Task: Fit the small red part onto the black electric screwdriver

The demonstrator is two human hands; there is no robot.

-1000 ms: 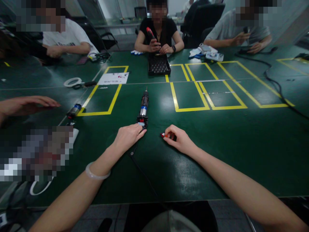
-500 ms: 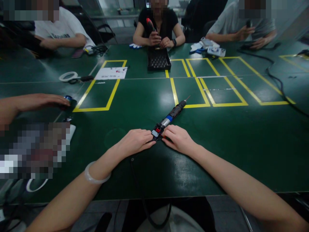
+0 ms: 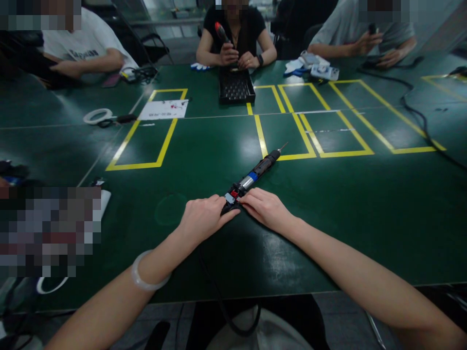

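An electric screwdriver (image 3: 251,178) lies slantwise on the green table, its thin bit pointing away to the right. Its housing is open near the rear, baring a silver motor section with a blue band, a red part and a pale grey block. My left hand (image 3: 202,217) is closed around the rear end, thumb along the near side. With fingertips pinched together, my right hand (image 3: 265,206) touches the side of the screwdriver by the red part. Whatever small piece may be between those fingertips is hidden. A black cord (image 3: 215,287) hangs over the table's near edge below my left hand.
Yellow tape outlines (image 3: 160,153) mark the green table (image 3: 346,214). A black tray (image 3: 237,99) stands before a person opposite, who holds a red-tipped tool (image 3: 221,33). White tape (image 3: 98,115) and a paper sheet (image 3: 164,110) lie at left. Another cord (image 3: 416,109) runs along the right.
My left hand and the screwdriver's rear end have shifted slightly left, and the left thumb now reaches further along the near side. The neighbour's hand at left has drawn back mostly out of view.
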